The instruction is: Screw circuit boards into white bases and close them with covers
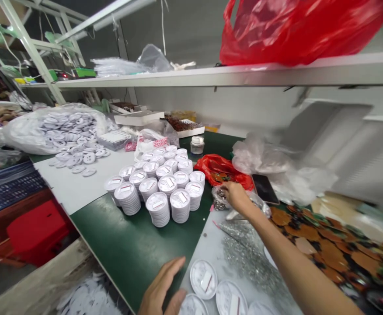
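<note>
- Fingers of the right hand point(239, 197) pinch closed on small metal bits point(222, 193) in a clear plastic bag point(218, 203)
- Left hand point(161, 286) open, over the green bench point(135, 249), near white round discs point(203, 279)

Right hand point(239, 197): fingers point(230, 189) bunched at a clear plastic bag of small metal parts point(219, 199). Left hand point(161, 288): open, just beside round white badges point(203, 279) on a white sheet point(204, 232). Also on the green surface point(135, 249): loose silver parts point(247, 258), stacked badges point(155, 188), red plastic bag point(221, 170).
</note>
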The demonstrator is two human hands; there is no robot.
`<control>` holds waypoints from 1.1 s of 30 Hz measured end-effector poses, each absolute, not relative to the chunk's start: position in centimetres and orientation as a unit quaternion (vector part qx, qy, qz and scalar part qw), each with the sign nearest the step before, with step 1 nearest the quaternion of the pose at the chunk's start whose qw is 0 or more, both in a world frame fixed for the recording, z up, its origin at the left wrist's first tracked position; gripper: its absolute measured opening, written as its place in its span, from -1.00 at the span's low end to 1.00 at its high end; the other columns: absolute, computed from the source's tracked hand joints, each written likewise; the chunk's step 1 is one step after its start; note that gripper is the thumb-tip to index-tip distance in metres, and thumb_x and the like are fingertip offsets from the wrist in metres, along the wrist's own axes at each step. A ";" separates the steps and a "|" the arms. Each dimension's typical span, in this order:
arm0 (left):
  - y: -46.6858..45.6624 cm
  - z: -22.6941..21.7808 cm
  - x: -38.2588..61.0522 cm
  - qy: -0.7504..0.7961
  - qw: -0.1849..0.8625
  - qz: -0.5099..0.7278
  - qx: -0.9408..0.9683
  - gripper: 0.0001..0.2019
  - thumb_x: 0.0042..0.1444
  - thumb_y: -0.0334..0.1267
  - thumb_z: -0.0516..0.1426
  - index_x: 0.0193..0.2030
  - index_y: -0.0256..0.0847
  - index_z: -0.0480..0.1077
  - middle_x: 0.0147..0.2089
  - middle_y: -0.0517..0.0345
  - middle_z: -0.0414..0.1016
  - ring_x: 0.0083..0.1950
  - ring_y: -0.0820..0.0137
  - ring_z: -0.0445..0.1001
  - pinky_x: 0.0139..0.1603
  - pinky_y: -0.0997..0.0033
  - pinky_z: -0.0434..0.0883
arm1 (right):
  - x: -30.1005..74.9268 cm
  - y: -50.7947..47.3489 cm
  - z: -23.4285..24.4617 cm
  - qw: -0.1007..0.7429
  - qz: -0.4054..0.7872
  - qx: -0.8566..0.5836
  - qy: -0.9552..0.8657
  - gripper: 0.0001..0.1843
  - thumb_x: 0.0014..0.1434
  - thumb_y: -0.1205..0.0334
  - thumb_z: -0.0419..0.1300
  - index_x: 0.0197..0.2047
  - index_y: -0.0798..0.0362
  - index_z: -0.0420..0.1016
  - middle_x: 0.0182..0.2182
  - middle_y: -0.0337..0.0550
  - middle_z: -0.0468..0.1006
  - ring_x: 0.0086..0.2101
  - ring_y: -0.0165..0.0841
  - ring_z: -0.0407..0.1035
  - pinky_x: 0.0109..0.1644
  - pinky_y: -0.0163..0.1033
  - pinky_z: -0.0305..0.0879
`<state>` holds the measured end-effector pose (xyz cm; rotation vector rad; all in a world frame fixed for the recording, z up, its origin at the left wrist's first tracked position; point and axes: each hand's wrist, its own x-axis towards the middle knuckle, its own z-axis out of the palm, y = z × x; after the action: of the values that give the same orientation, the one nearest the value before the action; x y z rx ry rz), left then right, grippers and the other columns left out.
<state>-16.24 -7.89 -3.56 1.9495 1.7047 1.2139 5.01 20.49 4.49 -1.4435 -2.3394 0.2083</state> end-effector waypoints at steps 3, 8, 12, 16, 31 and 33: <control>-8.5 -3.5 -17.7 0.600 0.171 0.401 0.671 -0.63 0.35 -0.23 0.15 0.27 -0.08 0.41 0.19 0.03 0.56 0.14 0.28 0.59 0.17 0.45 0.51 | 4.4 22.8 2.7 0.122 0.097 -0.528 -0.835 -0.63 0.34 0.10 0.25 0.14 0.05 0.45 0.08 -0.03 0.50 -0.03 -0.18 0.48 -0.01 -0.01 0.48; -8.9 -3.4 -18.7 0.629 0.236 0.380 0.636 -0.71 0.38 -0.20 0.11 0.18 -0.08 0.48 0.13 0.01 0.59 0.10 0.31 0.60 0.12 0.48 0.52 | 4.2 24.5 1.3 0.060 0.107 -0.536 -0.835 -0.61 0.33 0.10 0.25 0.16 0.06 0.43 0.10 -0.01 0.48 -0.02 -0.18 0.47 0.01 0.02 0.48; -8.9 -2.9 -18.2 0.637 0.284 0.392 0.600 -0.73 0.40 -0.17 0.08 0.13 -0.09 0.51 0.10 0.00 0.60 0.08 0.30 0.59 0.11 0.46 0.50 | 4.4 25.4 0.5 0.045 0.113 -0.535 -0.836 -0.63 0.35 0.10 0.23 0.16 0.04 0.44 0.10 -0.02 0.49 -0.02 -0.19 0.47 0.02 0.02 0.48; -8.8 -2.4 -17.5 0.630 0.311 0.424 0.572 -0.75 0.39 -0.19 0.08 0.08 -0.09 0.53 0.04 0.03 0.61 0.04 0.29 0.59 0.10 0.44 0.48 | 5.0 25.4 -0.1 0.067 0.121 -0.519 -0.844 -0.64 0.35 0.10 0.24 0.15 0.04 0.44 0.11 -0.03 0.48 -0.02 -0.18 0.47 0.02 0.01 0.48; -6.4 1.5 -15.1 0.497 0.602 0.596 0.188 -0.79 0.39 -0.28 0.12 0.01 -0.31 0.53 0.02 -0.10 0.63 0.04 0.27 0.59 0.14 0.36 0.44 | 5.4 22.1 3.5 0.318 0.166 -0.547 -0.757 -0.75 0.36 0.11 0.22 -0.02 0.10 0.52 -0.09 -0.10 0.59 -0.18 -0.28 0.52 -0.08 -0.07 0.51; -4.6 2.4 -14.1 0.409 0.651 0.636 0.069 -0.75 0.44 -0.33 0.03 0.04 -0.38 0.49 0.10 -0.18 0.59 0.10 0.23 0.58 0.20 0.27 0.43 | 4.8 19.0 5.3 0.349 0.185 -0.501 -0.770 -0.80 0.33 0.15 0.23 -0.13 0.09 0.58 -0.22 -0.12 0.65 -0.25 -0.26 0.56 -0.13 -0.12 0.51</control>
<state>-14.09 -4.61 2.37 0.1576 0.9285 1.4449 4.80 18.98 5.34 -1.2988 -1.9953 0.4799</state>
